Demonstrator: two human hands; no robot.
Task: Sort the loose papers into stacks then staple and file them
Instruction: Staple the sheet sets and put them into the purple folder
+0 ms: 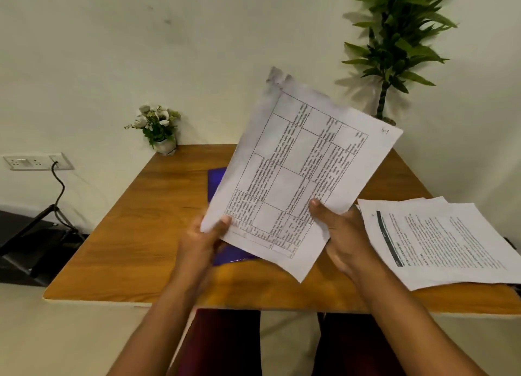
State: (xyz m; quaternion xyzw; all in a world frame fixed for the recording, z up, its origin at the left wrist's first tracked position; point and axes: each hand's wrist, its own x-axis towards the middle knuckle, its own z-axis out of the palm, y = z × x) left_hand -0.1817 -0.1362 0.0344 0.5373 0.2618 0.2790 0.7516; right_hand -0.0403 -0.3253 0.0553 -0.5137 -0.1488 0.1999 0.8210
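Observation:
I hold a sheaf of printed papers (298, 164) with a table grid up above the wooden table (135, 251), tilted toward the wall. My left hand (203, 243) pinches its lower left corner with the thumb on top. My right hand (341, 234) grips its lower right edge, thumb on the printed face. Under the held papers lies a purple folder (216, 181), mostly hidden. A loose stack of printed pages (439, 243) lies on the table at the right, its edge hanging past the table's side.
A small pot of white flowers (159, 128) stands at the table's back left corner. A tall green plant (394, 42) rises behind the back right. A wall socket with a black cable (57, 189) and a dark chair (31, 246) are at the left.

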